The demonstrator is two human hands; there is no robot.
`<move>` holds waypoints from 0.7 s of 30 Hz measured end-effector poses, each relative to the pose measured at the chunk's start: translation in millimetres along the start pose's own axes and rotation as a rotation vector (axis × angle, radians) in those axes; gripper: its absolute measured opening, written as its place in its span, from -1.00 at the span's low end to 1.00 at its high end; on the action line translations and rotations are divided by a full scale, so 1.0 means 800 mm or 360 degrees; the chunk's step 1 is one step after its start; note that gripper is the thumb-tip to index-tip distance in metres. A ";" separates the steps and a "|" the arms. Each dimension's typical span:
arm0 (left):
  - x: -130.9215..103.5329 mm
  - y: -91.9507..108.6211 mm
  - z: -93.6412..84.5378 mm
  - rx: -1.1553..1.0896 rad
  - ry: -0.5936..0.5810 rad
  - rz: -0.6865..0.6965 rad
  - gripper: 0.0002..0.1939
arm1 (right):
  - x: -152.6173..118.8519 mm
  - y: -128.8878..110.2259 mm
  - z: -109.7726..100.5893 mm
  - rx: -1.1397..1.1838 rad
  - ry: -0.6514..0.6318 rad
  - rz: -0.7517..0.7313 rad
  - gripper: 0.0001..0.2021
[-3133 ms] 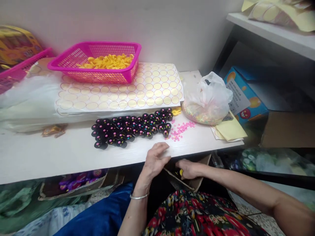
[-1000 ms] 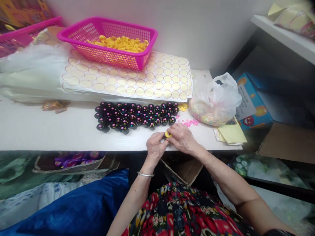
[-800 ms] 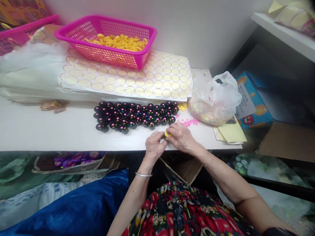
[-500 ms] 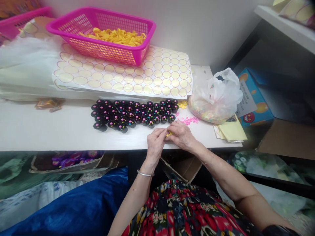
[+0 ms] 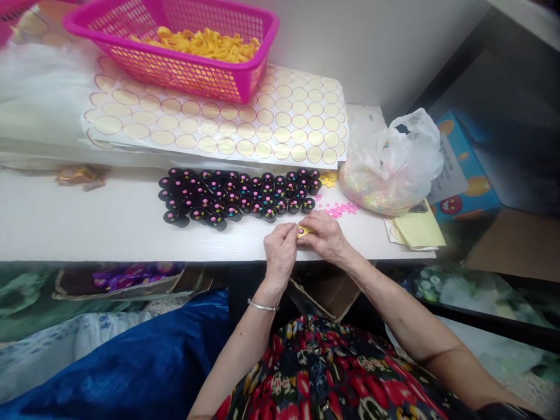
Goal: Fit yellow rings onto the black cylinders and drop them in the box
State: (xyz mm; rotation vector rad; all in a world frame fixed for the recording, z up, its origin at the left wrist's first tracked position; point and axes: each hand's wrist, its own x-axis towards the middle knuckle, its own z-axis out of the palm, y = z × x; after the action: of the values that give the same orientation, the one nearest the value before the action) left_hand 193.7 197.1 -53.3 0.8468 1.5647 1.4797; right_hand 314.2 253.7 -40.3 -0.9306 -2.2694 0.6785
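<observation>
Between the fingertips of both hands is a small yellow piece [image 5: 303,231] with a pink and dark centre; most of its outline is hidden by the fingers. My left hand [image 5: 280,249] pinches its left side, and my right hand [image 5: 324,235] grips it from the right. Just beyond them stand rows of small black round cups [image 5: 231,195] with pink dots and coloured bits on top. Loose pink rings [image 5: 340,210] lie scattered past my right hand, beside several yellow flower-shaped pieces [image 5: 329,178].
A pink basket [image 5: 192,79] of yellow strap-like pieces rests on sticker sheets [image 5: 227,146] at the back. To the right are a tied plastic bag [image 5: 389,175] of coloured bits, folded yellow paper [image 5: 420,228] and a blue box [image 5: 475,181]. The table's front edge runs by my wrists.
The view has shifted slightly, so the table things appear a little higher. My fingers have adjusted around the yellow piece, and its pink centre shows more plainly now.
</observation>
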 end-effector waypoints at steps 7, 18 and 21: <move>0.004 0.000 0.000 0.0106 0.0022 0.0033 -0.82 | 0.001 -0.003 0.000 0.0050 -0.0040 0.0027 -0.89; 0.000 0.010 0.003 -0.0097 0.0000 -0.0202 -0.77 | 0.004 -0.022 0.005 0.0890 0.0184 0.0662 -0.85; -0.001 0.007 0.007 -0.0131 0.0050 -0.0235 -0.74 | 0.006 -0.025 0.009 0.0771 0.0225 0.0693 -0.86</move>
State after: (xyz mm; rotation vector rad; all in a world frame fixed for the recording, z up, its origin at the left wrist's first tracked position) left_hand 198.7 199.1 -47.3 0.6497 1.5442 1.4465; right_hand 297.1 243.2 -31.0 -1.1831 -1.6706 1.2394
